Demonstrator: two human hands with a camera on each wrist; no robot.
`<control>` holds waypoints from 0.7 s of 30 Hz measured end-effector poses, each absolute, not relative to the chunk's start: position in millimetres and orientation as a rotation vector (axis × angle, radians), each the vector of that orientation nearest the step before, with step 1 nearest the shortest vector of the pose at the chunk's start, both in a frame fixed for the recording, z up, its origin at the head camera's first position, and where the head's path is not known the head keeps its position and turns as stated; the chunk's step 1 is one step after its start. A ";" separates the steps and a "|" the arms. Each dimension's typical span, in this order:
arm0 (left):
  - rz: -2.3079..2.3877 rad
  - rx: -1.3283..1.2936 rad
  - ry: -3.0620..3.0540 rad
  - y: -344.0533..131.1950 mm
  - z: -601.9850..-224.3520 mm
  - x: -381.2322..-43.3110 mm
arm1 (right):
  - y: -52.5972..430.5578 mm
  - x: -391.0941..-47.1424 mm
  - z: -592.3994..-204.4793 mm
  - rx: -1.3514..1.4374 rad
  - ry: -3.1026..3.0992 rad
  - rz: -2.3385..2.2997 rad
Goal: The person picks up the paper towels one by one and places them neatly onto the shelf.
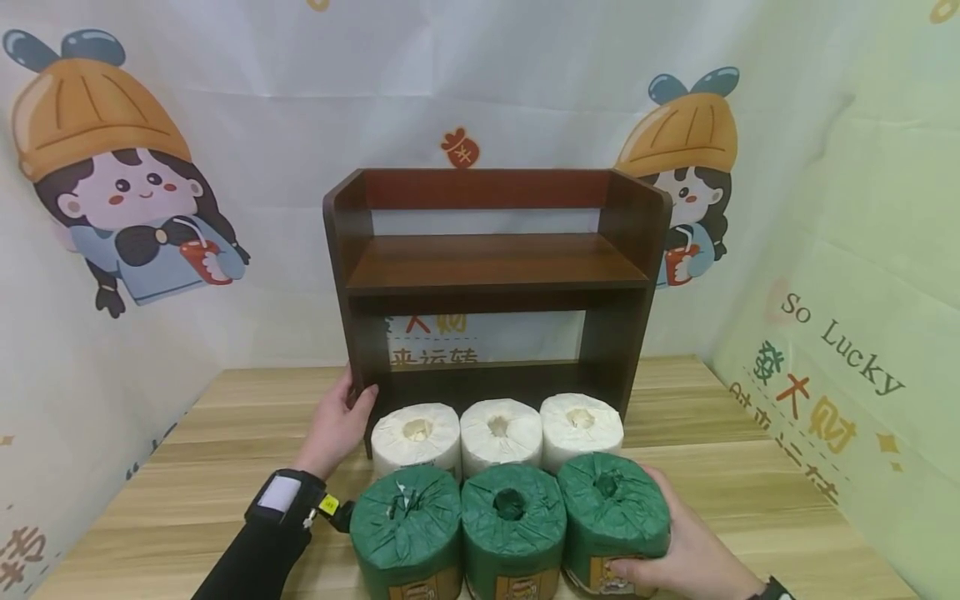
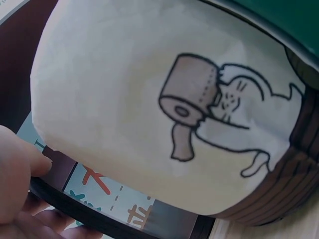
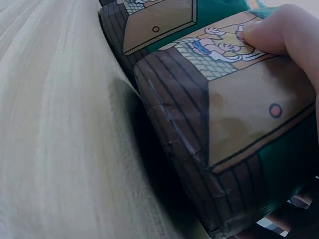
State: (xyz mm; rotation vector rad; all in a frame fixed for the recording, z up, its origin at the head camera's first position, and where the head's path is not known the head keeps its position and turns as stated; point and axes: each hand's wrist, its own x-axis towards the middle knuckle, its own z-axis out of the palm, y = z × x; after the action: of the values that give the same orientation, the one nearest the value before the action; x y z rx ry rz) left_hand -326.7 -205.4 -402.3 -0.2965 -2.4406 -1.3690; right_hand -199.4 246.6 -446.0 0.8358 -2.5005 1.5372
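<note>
A dark brown two-tier shelf (image 1: 498, 262) stands upright on the table. My left hand (image 1: 341, 425) grips the lower front of its left side panel; in the left wrist view, thumb and fingers lie on either side of the dark edge (image 2: 75, 211). With my right hand (image 1: 693, 546) I hold the rightmost green-wrapped toilet roll (image 1: 611, 508), thumb on its printed front. A dark shadow shows along its base in the right wrist view. Two more green toilet rolls, one in the middle (image 1: 513, 517) and one at left (image 1: 405, 525), stand beside it.
Behind the green rolls, three white-wrapped toilet rolls (image 1: 501, 429) stand in a row before the shelf's lower tier. Everything is on a light wood-grain table (image 1: 720, 467). A printed cloth backdrop (image 1: 292, 125) hangs behind and along both sides.
</note>
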 end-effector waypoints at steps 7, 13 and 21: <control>-1.372 -0.291 -2.454 -205.0 -401.7 -326.3 | 250.0 -199.3 -442.6 0.915 -2.399 1.579; -1.401 -0.337 -2.423 -206.3 -401.5 -330.2 | 251.9 -197.4 -432.0 0.972 -2.366 1.557; -1.409 -0.326 -2.453 -207.1 -403.5 -330.3 | 253.0 -193.1 -412.8 1.053 -2.316 1.566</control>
State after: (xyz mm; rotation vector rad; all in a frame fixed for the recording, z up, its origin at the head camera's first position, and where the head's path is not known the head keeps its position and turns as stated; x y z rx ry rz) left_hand -330.3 -207.1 -403.5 -0.3258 -2.4532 -1.4089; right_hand -193.1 253.0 -412.8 1.0534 -2.3163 1.5655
